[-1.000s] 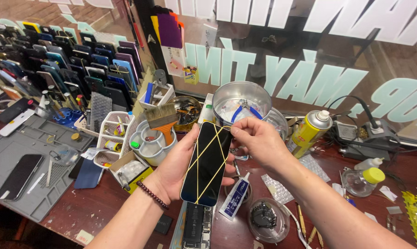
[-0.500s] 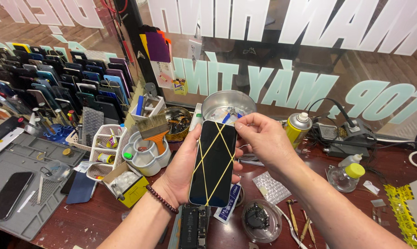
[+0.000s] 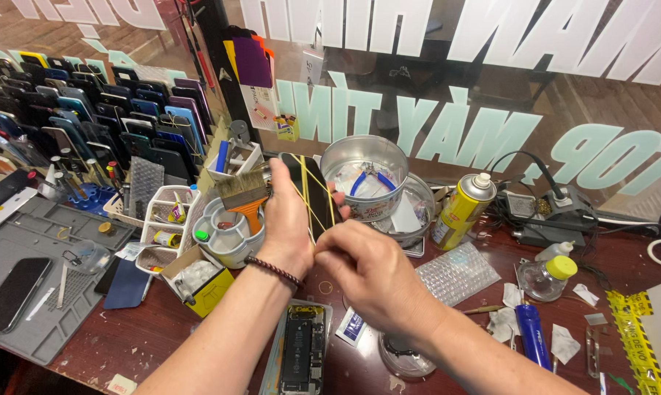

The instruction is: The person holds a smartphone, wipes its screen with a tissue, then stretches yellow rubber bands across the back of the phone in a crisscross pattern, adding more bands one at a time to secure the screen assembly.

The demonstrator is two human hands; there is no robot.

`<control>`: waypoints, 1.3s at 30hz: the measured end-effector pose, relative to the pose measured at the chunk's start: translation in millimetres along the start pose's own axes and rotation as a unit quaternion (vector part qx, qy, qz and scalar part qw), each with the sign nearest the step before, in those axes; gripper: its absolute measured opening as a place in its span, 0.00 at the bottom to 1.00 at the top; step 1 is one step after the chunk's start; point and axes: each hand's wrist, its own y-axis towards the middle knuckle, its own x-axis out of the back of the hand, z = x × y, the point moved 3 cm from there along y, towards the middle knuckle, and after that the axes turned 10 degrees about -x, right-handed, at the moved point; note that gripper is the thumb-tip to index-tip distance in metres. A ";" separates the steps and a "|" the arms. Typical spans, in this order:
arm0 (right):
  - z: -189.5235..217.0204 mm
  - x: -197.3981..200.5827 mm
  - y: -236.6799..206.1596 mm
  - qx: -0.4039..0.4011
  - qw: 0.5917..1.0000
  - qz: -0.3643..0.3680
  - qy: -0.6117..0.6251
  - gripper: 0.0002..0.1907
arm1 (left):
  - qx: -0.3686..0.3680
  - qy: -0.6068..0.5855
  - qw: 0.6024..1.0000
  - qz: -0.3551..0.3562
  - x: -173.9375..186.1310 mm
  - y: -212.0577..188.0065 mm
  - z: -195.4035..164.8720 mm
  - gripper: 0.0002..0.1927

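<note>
**Banded phone held over the bench**

While my left hand [image 3: 290, 223] grips the black phone [image 3: 310, 192] by its long edges above the table [image 3: 198, 322], my right hand [image 3: 370, 274] pinches its lower end, fingers closed on a yellow rubber band [image 3: 323, 194]. I judge it light, stiff, slippery glass, fragile; best held at the edges.

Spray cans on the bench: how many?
1. A yellow spray can stands upright right of the round metal tin, behind the bubble wrap. The hands and clutter may hide others.
</note>
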 end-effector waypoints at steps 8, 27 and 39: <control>11.9 -0.6 -17.1 0.154 0.966 -0.107 -0.176 0.17 | 0.097 -0.216 0.970 -0.058 16.4 28.9 15.7 0.45; -121.2 -16.3 31.9 -0.423 0.841 0.074 0.328 0.16 | 0.048 -0.043 0.985 0.162 34.6 30.0 33.5 0.12; -203.1 -19.0 47.4 -0.491 0.843 0.078 0.204 0.15 | 0.093 -0.034 0.995 0.006 73.8 54.4 21.9 0.12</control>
